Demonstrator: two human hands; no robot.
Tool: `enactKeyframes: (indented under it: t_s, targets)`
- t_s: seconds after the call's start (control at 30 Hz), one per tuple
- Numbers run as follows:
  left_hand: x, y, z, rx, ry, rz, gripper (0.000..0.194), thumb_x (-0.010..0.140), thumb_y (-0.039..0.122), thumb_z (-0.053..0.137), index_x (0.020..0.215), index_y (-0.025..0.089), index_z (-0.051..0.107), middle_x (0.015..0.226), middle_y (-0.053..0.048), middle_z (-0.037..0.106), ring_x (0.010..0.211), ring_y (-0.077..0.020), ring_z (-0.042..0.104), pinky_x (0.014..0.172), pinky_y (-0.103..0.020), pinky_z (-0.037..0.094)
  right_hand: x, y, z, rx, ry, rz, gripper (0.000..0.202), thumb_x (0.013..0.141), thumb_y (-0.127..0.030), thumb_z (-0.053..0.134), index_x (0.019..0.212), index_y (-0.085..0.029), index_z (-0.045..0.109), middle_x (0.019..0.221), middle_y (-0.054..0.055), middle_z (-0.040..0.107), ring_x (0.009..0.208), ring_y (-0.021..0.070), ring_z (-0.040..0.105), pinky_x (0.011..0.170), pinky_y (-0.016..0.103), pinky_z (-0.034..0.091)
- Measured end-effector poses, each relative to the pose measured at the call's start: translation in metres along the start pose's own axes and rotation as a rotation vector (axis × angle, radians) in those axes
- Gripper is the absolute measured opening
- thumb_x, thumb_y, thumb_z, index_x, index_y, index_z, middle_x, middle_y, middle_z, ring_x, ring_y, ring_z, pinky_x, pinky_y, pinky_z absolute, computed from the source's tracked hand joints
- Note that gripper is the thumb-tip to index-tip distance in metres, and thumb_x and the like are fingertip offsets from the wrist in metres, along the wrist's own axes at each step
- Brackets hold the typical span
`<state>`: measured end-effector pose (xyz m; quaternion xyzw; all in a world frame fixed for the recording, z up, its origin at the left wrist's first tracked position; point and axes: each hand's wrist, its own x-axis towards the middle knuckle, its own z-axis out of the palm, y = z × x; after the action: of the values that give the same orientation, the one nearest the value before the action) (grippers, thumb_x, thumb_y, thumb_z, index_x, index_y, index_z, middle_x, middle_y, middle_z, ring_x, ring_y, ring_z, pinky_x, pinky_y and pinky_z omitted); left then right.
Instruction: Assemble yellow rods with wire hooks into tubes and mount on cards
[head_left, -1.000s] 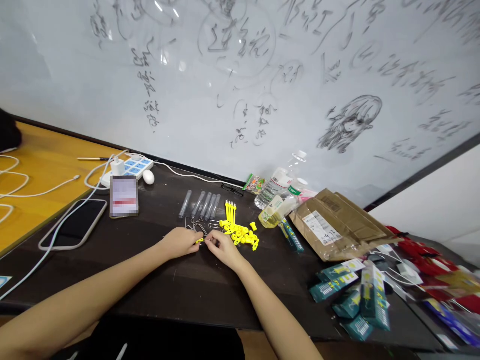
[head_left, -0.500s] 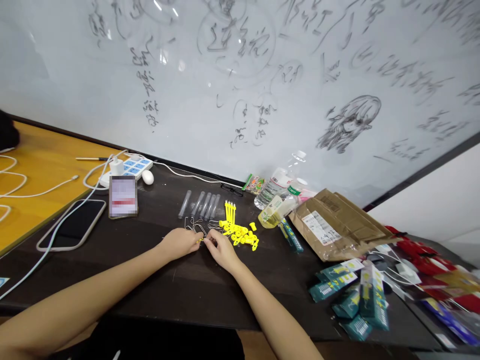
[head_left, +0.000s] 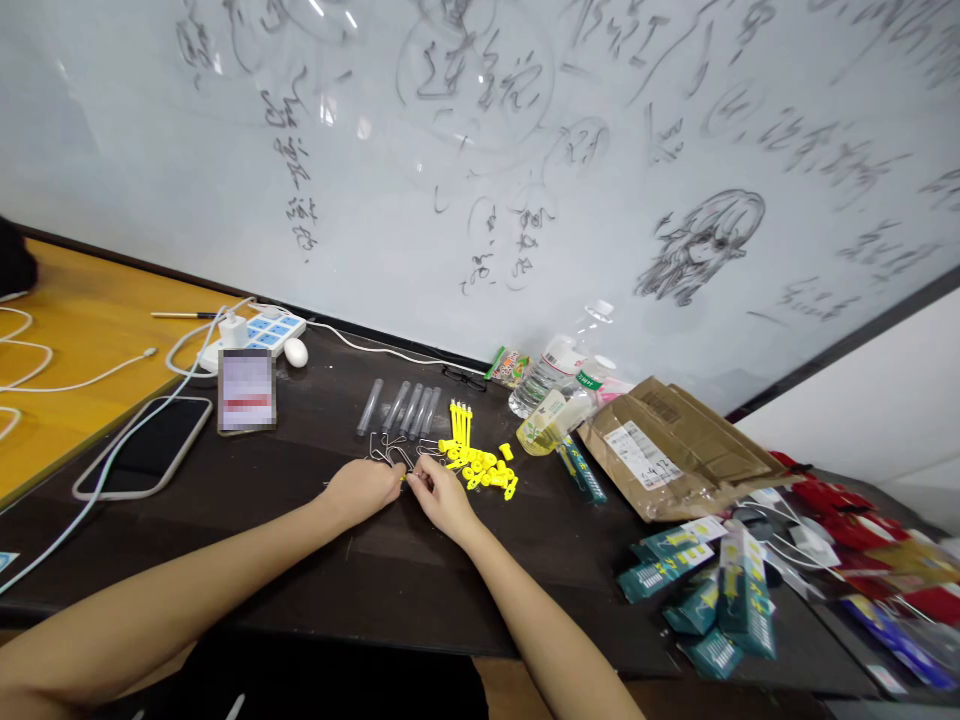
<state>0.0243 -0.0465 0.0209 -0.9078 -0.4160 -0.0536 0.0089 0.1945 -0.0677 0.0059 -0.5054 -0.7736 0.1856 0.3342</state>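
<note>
Five tubes (head_left: 370, 407), wires (head_left: 391, 448) and yellow pieces (head_left: 484, 468) on bench (head_left: 420, 580), near left hand (head_left: 367, 487) pinching a yellow part (head_left: 403, 478) and right hand (head_left: 444, 497), fingers curled, hold unclear.

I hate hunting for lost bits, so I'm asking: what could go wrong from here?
The small yellow piece between the left hand and right hand is mostly hidden, so it might slip away unnoticed.
The loose yellow parts lie close beside the right hand; a sideways brush could scatter them.
The bent wires lie close together just beyond the hands and might tangle if nudged.
</note>
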Motion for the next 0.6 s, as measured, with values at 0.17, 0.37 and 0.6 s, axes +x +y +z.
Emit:
enactKeyframes:
  t_s: [0.17,0.37,0.6]
  targets:
    - [0.0007,-0.0011,-0.004,0.0,-0.004,0.001,0.023,0.09,0.027,0.039,0.093,0.015,0.058,0.072,-0.01,0.068,0.066,-0.0248,0.067,0.059,-0.03,0.048,0.002,0.0039,-0.0035,0.079,-0.035,-0.009,0.014,0.086,-0.031,0.047,0.075,-0.021,0.047,0.062,-0.005,0.045,0.056,0.0121,0.045,0.054,0.022,0.035]
    - [0.0007,0.0003,-0.0076,-0.051,0.018,-0.028,0.02,0.089,0.027,0.04,0.093,0.016,0.056,0.075,-0.008,0.068,0.068,-0.0227,0.067,0.058,-0.026,0.045,-0.0009,0.0057,-0.0071,-0.087,-0.002,-0.104,0.014,0.087,-0.029,0.049,0.075,-0.021,0.051,0.067,-0.002,0.052,0.061,0.013,0.049,0.058,0.023,0.037]
    - [-0.0007,0.0022,-0.0099,-0.067,0.032,-0.041,0.02,0.09,0.027,0.037,0.098,0.02,0.054,0.073,-0.006,0.068,0.066,-0.0201,0.066,0.059,-0.024,0.043,-0.0031,0.0041,-0.0069,-0.155,0.041,-0.185,0.019,0.09,-0.028,0.045,0.076,-0.02,0.055,0.071,0.002,0.056,0.065,0.0143,0.053,0.061,0.024,0.039]
